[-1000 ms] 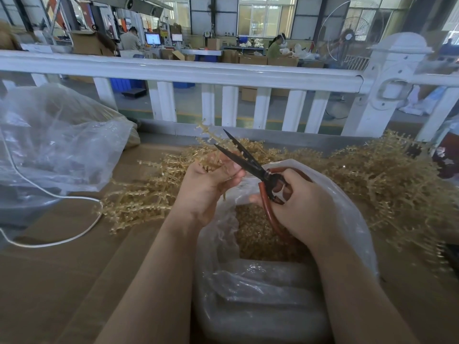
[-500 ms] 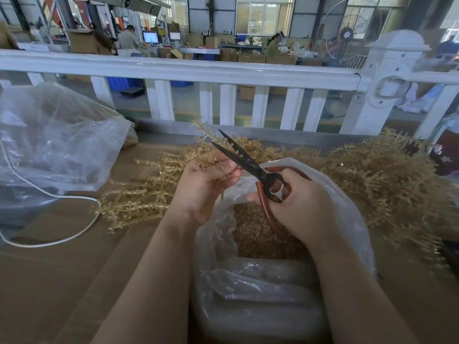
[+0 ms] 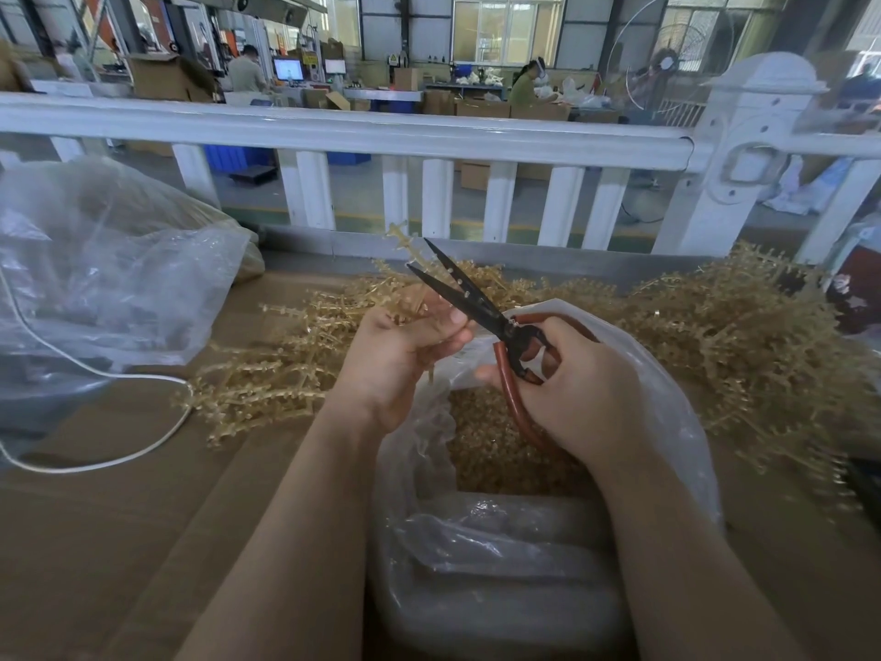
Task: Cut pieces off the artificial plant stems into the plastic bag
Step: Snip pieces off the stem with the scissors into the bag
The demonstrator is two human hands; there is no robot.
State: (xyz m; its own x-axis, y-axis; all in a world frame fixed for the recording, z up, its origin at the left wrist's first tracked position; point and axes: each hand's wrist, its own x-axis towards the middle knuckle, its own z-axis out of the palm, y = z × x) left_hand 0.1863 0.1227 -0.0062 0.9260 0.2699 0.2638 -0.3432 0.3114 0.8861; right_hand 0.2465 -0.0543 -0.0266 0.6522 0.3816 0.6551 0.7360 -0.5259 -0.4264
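My left hand (image 3: 398,360) pinches a tan artificial plant stem (image 3: 405,245) that points up and away, over the mouth of the clear plastic bag (image 3: 667,403). My right hand (image 3: 577,388) grips the red-brown handles of black scissors (image 3: 465,298). Their blades stand apart, right beside the stem above my left fingers. Inside the bag lies a heap of small tan cut pieces (image 3: 491,450). Loose stems lie in one pile (image 3: 286,374) on the left and a bigger pile (image 3: 743,336) on the right.
The work surface is brown cardboard (image 3: 119,541). A large crumpled clear bag (image 3: 109,269) and a white cord (image 3: 95,374) lie at the left. A white railing (image 3: 381,136) runs across behind the table, with a factory floor and people beyond it.
The hands, stem and scissors hold nearly the same pose. The scissor blades stay apart beside the stem.
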